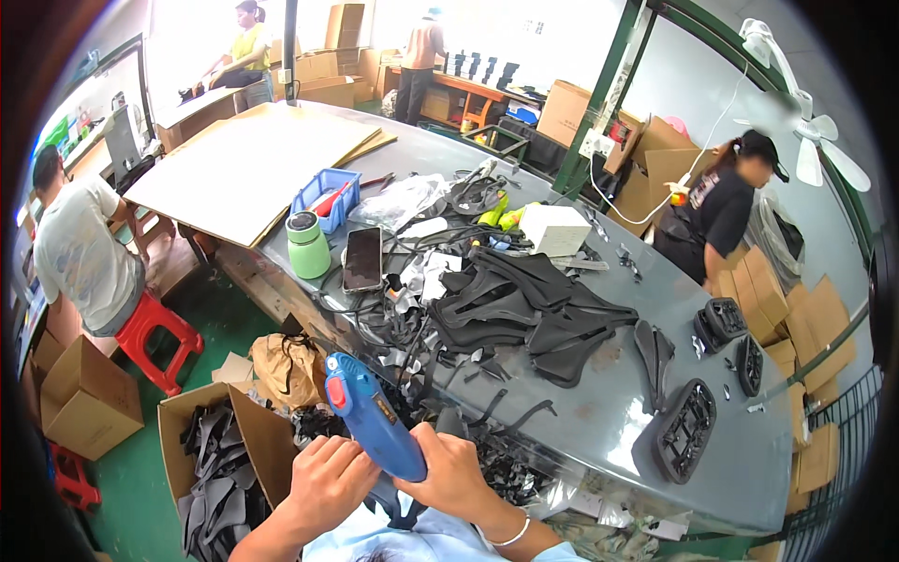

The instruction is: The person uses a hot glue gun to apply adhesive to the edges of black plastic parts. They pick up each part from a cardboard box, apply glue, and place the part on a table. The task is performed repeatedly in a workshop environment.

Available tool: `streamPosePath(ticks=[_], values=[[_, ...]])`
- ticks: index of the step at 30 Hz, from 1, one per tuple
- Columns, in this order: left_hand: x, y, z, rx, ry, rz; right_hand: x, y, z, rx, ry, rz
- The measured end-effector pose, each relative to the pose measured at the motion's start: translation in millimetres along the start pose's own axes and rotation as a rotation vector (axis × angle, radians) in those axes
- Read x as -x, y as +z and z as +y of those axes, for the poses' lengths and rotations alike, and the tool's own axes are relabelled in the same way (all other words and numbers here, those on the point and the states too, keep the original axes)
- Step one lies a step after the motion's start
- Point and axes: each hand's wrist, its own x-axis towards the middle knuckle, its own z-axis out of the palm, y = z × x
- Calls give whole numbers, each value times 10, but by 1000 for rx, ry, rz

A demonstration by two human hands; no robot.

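Between my hands, a smooth blue elongated piece [386, 433] with a red patch at its far end and a dark label on its side points up and left. My right hand [451, 468] is closed round its near right side, thumb along the edge. My left hand [330, 480] is curled shut against its left side; what its fingers pinch is hidden. Dark material [395, 506] hangs below the blue piece, between my wrists. On the table beyond lies a pile of black bicycle saddle covers [510, 295], with a separate saddle-shaped piece [654, 363] to its right.
The grey table [599, 426] also bears black oval moulded parts [688, 431], a green bottle [307, 245], a phone [363, 259], a blue basket [328, 201] and a white box [554, 229]. A carton [267, 436] of dark pieces stands at left. Several people work around.
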Motion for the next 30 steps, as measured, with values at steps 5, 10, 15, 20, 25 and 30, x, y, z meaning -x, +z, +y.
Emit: streamPosePath(ticks=[5,10,15,20,25,30], values=[[38,51,-33,-3,-30,-8,6,52,-50,39,-15,6],[57,109,-70,548,-379,3,-23,38,-57,-75,-4,-11],[75,184,38,295,-412,434,-53,-14,-22,-195,97,58],[271,191,486,907,-254,140,-120,-51,-127,-411,174,265],[518,832,418,1642,-801,329,-118,-147,-138,-562,87,179],[238,583,425,1648,-733,627,-98,-186,-156,-561,146,53]])
